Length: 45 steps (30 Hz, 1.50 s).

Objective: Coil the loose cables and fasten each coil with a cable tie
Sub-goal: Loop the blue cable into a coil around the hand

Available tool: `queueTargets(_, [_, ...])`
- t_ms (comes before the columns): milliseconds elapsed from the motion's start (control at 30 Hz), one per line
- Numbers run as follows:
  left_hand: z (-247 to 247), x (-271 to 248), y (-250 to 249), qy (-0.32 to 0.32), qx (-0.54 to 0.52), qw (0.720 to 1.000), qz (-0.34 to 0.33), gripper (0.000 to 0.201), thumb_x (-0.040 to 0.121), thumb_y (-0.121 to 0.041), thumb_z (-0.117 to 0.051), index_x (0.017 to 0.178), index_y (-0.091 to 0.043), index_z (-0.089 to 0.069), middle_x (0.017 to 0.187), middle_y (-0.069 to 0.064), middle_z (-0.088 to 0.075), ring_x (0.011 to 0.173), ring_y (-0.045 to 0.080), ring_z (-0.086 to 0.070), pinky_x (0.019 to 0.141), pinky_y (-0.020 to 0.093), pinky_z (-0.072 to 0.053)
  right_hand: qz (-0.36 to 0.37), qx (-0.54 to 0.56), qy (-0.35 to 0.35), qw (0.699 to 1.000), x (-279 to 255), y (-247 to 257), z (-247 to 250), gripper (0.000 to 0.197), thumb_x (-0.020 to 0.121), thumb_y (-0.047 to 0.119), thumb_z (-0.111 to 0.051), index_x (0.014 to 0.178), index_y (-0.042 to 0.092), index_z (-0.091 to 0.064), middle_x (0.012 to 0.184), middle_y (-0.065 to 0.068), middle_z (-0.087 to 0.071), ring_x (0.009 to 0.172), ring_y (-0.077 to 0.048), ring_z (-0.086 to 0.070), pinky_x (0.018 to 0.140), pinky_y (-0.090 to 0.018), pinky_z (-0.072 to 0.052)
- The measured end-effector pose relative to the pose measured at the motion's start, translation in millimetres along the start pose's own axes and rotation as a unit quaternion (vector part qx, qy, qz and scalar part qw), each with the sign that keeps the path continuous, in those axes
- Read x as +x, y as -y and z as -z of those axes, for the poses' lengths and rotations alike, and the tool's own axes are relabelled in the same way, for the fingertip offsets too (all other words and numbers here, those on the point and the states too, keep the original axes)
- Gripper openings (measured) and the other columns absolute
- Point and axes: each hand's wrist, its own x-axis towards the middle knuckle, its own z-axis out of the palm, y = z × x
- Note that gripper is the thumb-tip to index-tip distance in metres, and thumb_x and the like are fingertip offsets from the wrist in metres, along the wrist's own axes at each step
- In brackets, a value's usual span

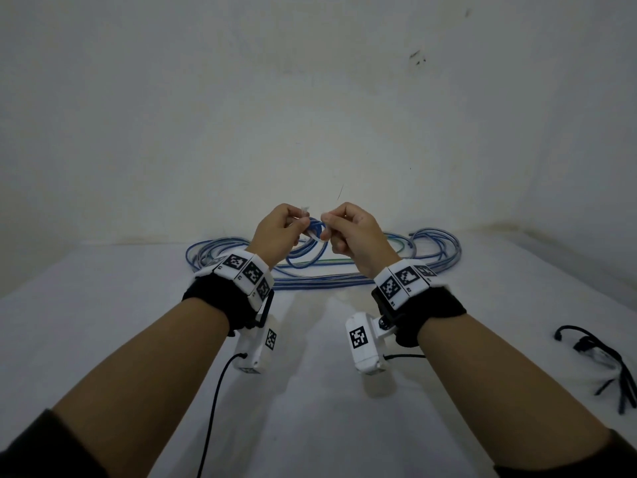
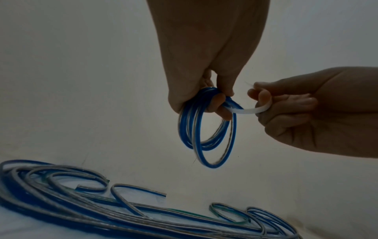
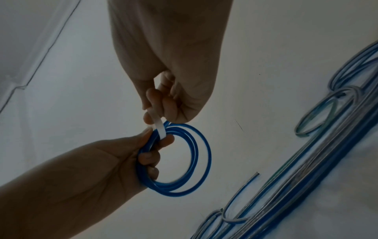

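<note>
Two bare forearms, each strapped with a marker-covered wrist camera, reach out over a white table; above its far part the left hand grips a small coil of blue cable, fingers curled through the loops and holding it clear of the surface; the right hand, just beside the coil, pinches one end of a white cable tie between thumb and curled fingers; the strap runs from that pinch to the top of the coil, where it passes under the left hand's fingers; whether the tie is already threaded shut cannot be told. Beneath and beyond the coil, a long heap of loose cables, blue with clear and green strands, lies along the table's far edge against a pale wall, well apart from the coil. Right of the coil, near the table's side, lies a small tangle of black straps.
</note>
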Motion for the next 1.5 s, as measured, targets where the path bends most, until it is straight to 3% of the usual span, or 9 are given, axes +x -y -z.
queueTargets(200, [1.1,-3.4,1.2,-0.004,0.016,1.000,-0.024,0.020,0.093,-0.010,-0.052,0.076,-0.020,-0.049,0.069,-0.004,-0.059,0.056,0.012,-0.047,0.058,0.024,-0.040,-0.024,-0.020,-0.009,0.999,0.5,-1.2,-6.1,0.016,0.089,0.005,-0.056,0.074,0.004,-0.052,0.057,-0.011,-0.052,0.036,-0.010,-0.031,0.041,-0.020,-0.024])
queueTargets(500, [5.9,-4.5,2.9,0.013,0.054,0.997,-0.062,0.023,0.093,-0.009,-0.051,0.075,-0.024,-0.048,0.071,-0.006,-0.059,0.052,-0.003,-0.049,0.060,0.021,-0.037,-0.038,-0.028,-0.012,0.999,1.0,1.2,-10.2,0.015,0.087,0.003,-0.055,0.073,0.002,-0.053,0.057,-0.013,-0.049,0.037,-0.011,-0.029,0.042,-0.019,-0.022])
queueTargets(700, [8.4,-7.7,0.4,0.020,0.145,0.984,-0.106,0.006,0.093,-0.008,-0.049,0.088,-0.008,-0.051,0.067,-0.004,-0.057,0.046,-0.008,-0.046,0.049,0.008,-0.033,-0.048,-0.014,-0.013,0.999,2.0,-0.3,-9.4,0.020,0.087,0.001,-0.054,0.068,0.002,-0.053,0.054,-0.011,-0.051,0.035,-0.009,-0.029,0.040,-0.018,-0.022])
queueTargets(833, [10.3,-10.3,-0.7,0.029,0.187,0.972,-0.138,0.005,0.093,-0.005,-0.048,0.093,-0.003,-0.053,0.069,-0.006,-0.055,0.050,-0.012,-0.047,0.051,0.005,-0.033,-0.060,0.004,-0.005,0.998,2.9,-2.2,-7.1,0.021,0.088,0.000,-0.054,0.067,0.002,-0.052,0.047,-0.006,-0.052,0.034,-0.009,-0.028,0.039,-0.017,-0.021])
queueTargets(967, [8.6,-11.3,-1.8,0.028,0.218,0.962,-0.161,0.005,0.093,-0.005,-0.047,0.093,-0.003,-0.052,0.070,-0.002,-0.056,0.053,0.000,-0.045,0.051,0.006,-0.032,-0.075,0.006,0.008,0.997,2.9,-1.6,-4.3,0.024,0.088,-0.001,-0.053,0.064,0.002,-0.051,0.046,-0.006,-0.053,0.033,-0.009,-0.027,0.039,-0.016,-0.021])
queueTargets(1167, [2.7,-9.2,-3.8,0.049,0.262,0.948,-0.174,0.006,0.093,-0.005,-0.045,0.090,-0.004,-0.050,0.062,-0.013,-0.046,0.054,0.002,-0.040,0.051,0.009,-0.031,-0.074,0.013,-0.015,0.997,3.6,-0.9,0.3,0.024,0.086,-0.002,-0.051,0.063,0.001,-0.052,0.049,-0.008,-0.049,0.034,-0.010,-0.026,0.040,-0.017,-0.019])
queueTargets(1333, [-3.8,-10.8,-2.9,0.064,0.271,0.943,-0.180,0.013,0.092,-0.006,-0.046,0.084,-0.016,-0.045,0.063,-0.016,-0.046,0.057,0.002,-0.042,0.053,0.013,-0.027,-0.052,0.000,-0.016,0.998,-1.1,-5.4,6.3,0.016,0.089,0.008,-0.060,0.074,0.003,-0.057,0.056,-0.006,-0.053,0.039,-0.007,-0.037,0.041,-0.018,-0.032])
queueTargets(1433, [-4.9,-13.0,-3.0,0.072,0.254,0.948,-0.175,0.012,0.092,-0.006,-0.047,0.084,-0.015,-0.046,0.064,-0.017,-0.047,0.058,-0.001,-0.043,0.053,0.008,-0.030,-0.059,0.002,-0.003,0.998,-3.3,-7.2,13.0,0.017,0.089,0.011,-0.061,0.102,0.000,-0.061,0.063,-0.005,-0.053,0.043,-0.007,-0.041,0.047,-0.017,-0.038])
queueTargets(1500, [-5.9,-14.2,-2.1,0.072,0.238,0.954,-0.167,0.011,0.092,-0.006,-0.049,0.084,-0.013,-0.048,0.064,-0.012,-0.047,0.058,0.001,-0.042,0.053,0.007,-0.031,-0.058,-0.020,0.020,0.998,-3.2,-6.6,14.8,0.017,0.089,0.011,-0.060,0.103,0.003,-0.064,0.063,-0.004,-0.052,0.044,-0.008,-0.039,0.046,-0.016,-0.038])
